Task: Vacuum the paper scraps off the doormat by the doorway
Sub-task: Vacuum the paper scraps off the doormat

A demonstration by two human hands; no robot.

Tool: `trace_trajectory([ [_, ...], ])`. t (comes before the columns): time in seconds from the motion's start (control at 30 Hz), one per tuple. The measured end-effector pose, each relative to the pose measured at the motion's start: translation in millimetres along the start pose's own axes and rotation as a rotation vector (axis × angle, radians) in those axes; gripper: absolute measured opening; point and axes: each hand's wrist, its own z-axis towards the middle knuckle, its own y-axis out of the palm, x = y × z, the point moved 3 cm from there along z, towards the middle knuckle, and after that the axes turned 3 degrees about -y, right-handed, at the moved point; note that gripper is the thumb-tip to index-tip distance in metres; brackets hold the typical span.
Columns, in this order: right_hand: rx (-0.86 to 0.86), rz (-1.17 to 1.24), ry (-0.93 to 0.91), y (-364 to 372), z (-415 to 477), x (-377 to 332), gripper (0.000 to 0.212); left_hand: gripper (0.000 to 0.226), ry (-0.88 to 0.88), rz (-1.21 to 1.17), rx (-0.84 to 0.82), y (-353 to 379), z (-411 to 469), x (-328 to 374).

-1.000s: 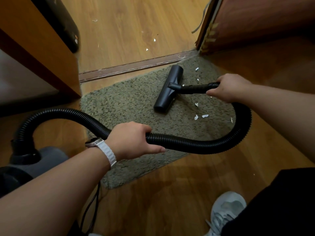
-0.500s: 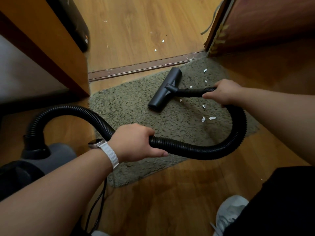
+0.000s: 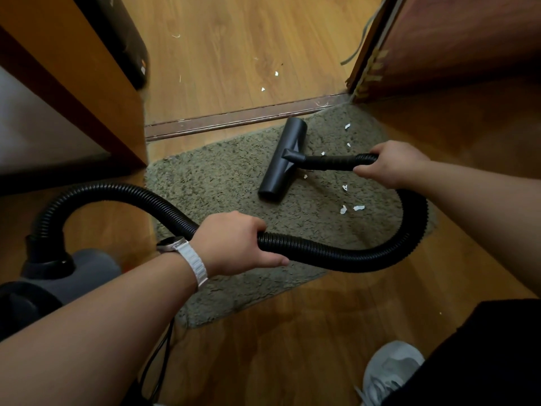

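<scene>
From the head camera, a glossy wood-plank floor (image 3: 292, 347) runs through a doorway, crossed by a dark metal threshold strip (image 3: 240, 120), with a wooden cabinet side (image 3: 87, 92) on the left and a reddish door (image 3: 456, 39) on the right. Just inside the strip lies the doormat (image 3: 222, 186) — olive, shaggy, with rounded corners. White paper scraps (image 3: 344, 209) are scattered on its right part, and a few more lie on the floor beyond the threshold. A matte black T-shaped nozzle (image 3: 282, 165) rests flat on the mat, left of the scraps. A ribbed black hose (image 3: 336, 256) loops from the nozzle's tube back to a grey vacuum body (image 3: 73, 273) at lower left. The right hand (image 3: 392, 165) is closed around the hose end by the rigid tube; the left hand (image 3: 231, 244) — a white-strapped watch (image 3: 187, 256) on its wrist — is wrapped around the hose mid-length. A grey sneaker (image 3: 389, 367) shows at the bottom.
</scene>
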Motion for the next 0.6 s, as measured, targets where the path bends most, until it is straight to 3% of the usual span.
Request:
trace_trajectory([
  [0.27,0.022,-0.039,0.01,5.2,7.3,10.5,0.034,0.065,-0.014,0.007,0.011,0.6,7.6,2.6],
  [0.6,-0.007,-0.139,-0.104,3.1,7.8,-9.4,0.029,0.064,0.016,0.035,0.041,4.4,9.2,-0.9],
])
